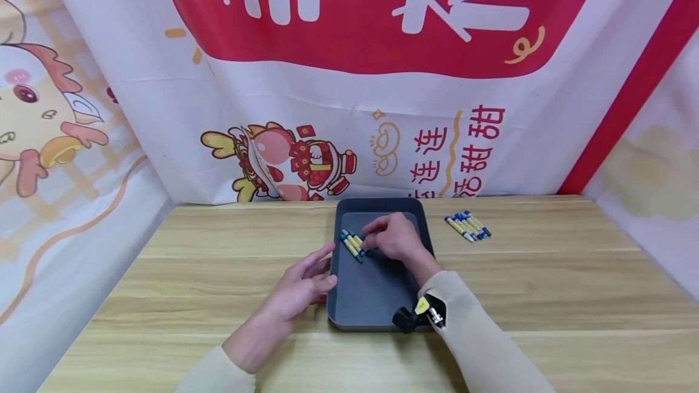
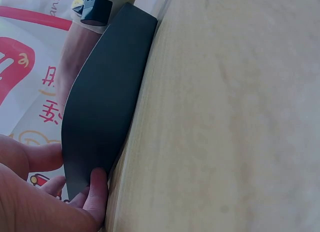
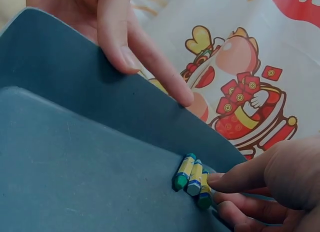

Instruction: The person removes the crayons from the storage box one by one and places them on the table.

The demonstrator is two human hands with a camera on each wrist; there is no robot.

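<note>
A dark grey tray [image 1: 382,302] lies in the middle of the wooden table. Three yellow-and-blue crayons [image 1: 352,245] lie side by side against its left wall [image 3: 192,176]. My right hand [image 1: 370,243] reaches into the tray with curled fingers [image 3: 235,178], and its tips pinch the nearest crayon. My left hand [image 1: 323,270] lies beside the tray with straight fingers [image 3: 131,48] resting on the left rim. In the left wrist view the fingers [image 2: 96,191] press against the tray's outer wall [image 2: 105,102].
Several more crayons [image 1: 468,226] lie in a small pile on the table to the right of the tray. Printed banners close off the back and both sides. Bare tabletop [image 1: 546,296] extends left and right of the tray.
</note>
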